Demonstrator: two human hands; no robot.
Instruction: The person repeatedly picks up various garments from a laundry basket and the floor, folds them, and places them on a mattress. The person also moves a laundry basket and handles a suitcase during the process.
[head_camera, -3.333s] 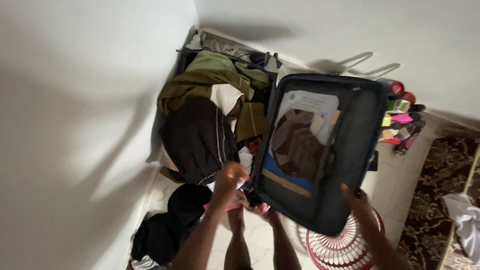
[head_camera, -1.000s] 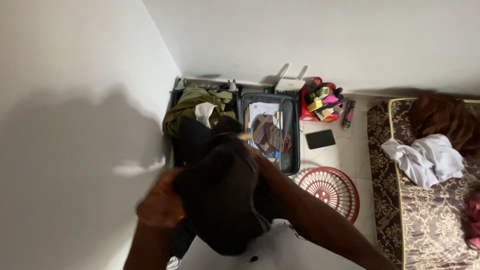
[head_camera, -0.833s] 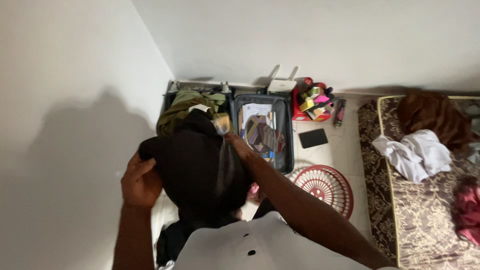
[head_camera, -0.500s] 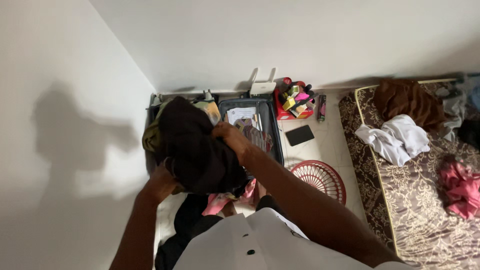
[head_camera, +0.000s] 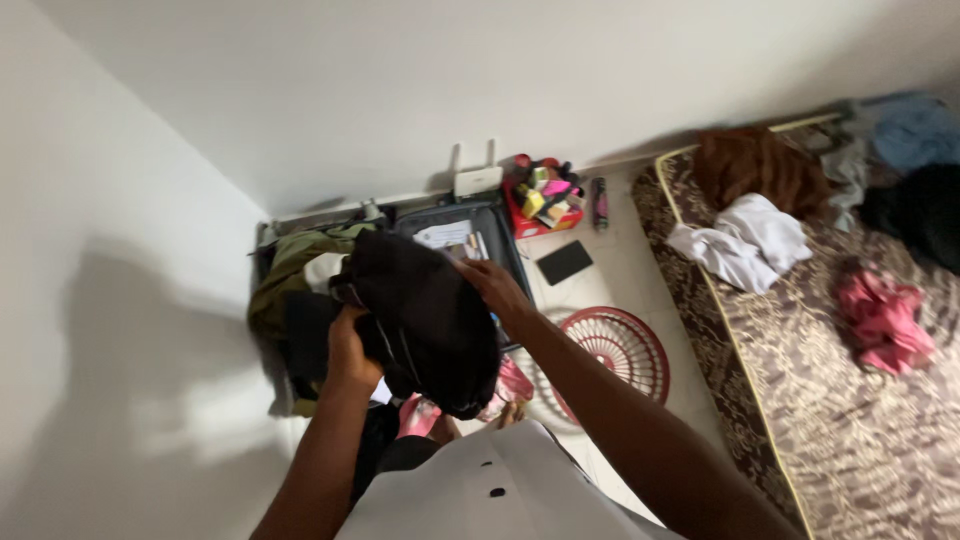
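Observation:
A bunched black garment (head_camera: 425, 315) is held up in front of me, over the open suitcase (head_camera: 487, 222) on the floor. My left hand (head_camera: 350, 352) grips its lower left side. My right hand (head_camera: 495, 290) holds its upper right edge. Olive-green and dark clothes (head_camera: 290, 280) are piled in the suitcase's left half. Papers and patterned fabric show in the right half, mostly hidden by the garment.
A red round plastic basket (head_camera: 610, 350) lies on the tiled floor right of the suitcase, with a black flat device (head_camera: 565, 262) and a red box of small items (head_camera: 540, 195) beyond it. A patterned mattress (head_camera: 830, 400) with white, brown and pink clothes lies on the right. White walls stand left and behind.
Both hands lifted the black garment out of the suitcase and have kept turning and bunching it. The view has swung right, showing more of the mattress.

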